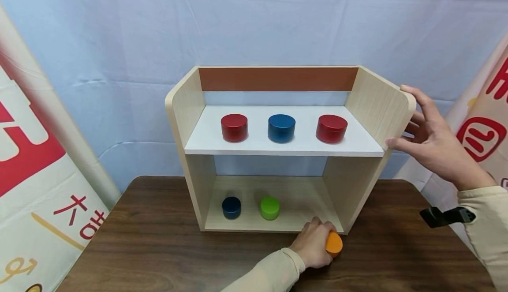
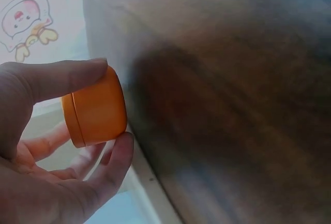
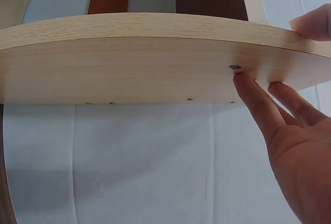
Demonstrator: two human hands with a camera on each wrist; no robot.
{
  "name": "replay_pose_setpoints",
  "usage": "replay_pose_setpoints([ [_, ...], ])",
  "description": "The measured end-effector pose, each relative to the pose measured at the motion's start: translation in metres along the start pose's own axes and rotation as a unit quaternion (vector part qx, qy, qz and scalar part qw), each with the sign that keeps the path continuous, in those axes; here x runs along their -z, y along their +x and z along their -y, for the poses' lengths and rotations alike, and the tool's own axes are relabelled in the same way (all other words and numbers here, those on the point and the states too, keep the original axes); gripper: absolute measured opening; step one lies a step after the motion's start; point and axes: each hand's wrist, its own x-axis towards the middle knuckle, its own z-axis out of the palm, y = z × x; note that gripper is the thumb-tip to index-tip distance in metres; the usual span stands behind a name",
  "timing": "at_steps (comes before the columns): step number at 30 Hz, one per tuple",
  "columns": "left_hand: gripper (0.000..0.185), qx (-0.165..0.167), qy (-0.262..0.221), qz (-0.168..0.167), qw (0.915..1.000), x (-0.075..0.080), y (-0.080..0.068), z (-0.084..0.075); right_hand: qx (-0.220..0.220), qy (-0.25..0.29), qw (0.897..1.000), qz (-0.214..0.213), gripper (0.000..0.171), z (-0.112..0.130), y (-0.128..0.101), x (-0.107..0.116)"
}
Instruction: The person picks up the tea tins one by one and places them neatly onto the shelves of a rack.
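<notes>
Left hand (image 1: 313,244) pinches orange tin (image 1: 334,244), held sideways over the desk (image 1: 158,239), just before the shelf unit's (image 1: 190,106) lower right corner. Right hand (image 1: 430,135), fingers straight, braces its right panel.

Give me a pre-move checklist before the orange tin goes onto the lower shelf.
1. Grip on orange tin: left hand pinches it between thumb and fingers, ok.
2. Tin lid seated: ok.
3. Shelf unit steadied: right hand rests open against its right side panel, ok.
4. Free spot on lower shelf: bare to the right of green tin, ok.
5. Dark blue tin out of the way: ok.
6. Tin's underside: cannot tell.
</notes>
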Motion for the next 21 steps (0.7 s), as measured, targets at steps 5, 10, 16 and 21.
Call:
replay_pose_setpoints([
  [5, 0.058, -0.016, 0.004, -0.027, 0.9995, 0.014, 0.003, -0.001, 0.003, 0.001, 1.000, -0.003, 0.112, 0.000, 0.000, 0.000],
  [10, 0.052, -0.010, -0.016, -0.050, 0.9986, 0.025, 0.008, 0.001, 0.003, 0.006, 1.000, 0.000, 0.113, 0.000, 0.000, 0.001],
  [16, 0.045, 0.018, -0.034, -0.082, 0.9959, 0.028, 0.016, 0.011, 0.003, 0.001, 1.000, -0.001, 0.113, 0.000, 0.000, 0.001],
  [21, 0.045, 0.045, -0.031, -0.094, 0.9941, 0.025, 0.023, 0.022, 0.001, -0.001, 1.000, -0.002, 0.113, 0.000, 0.000, 0.001],
])
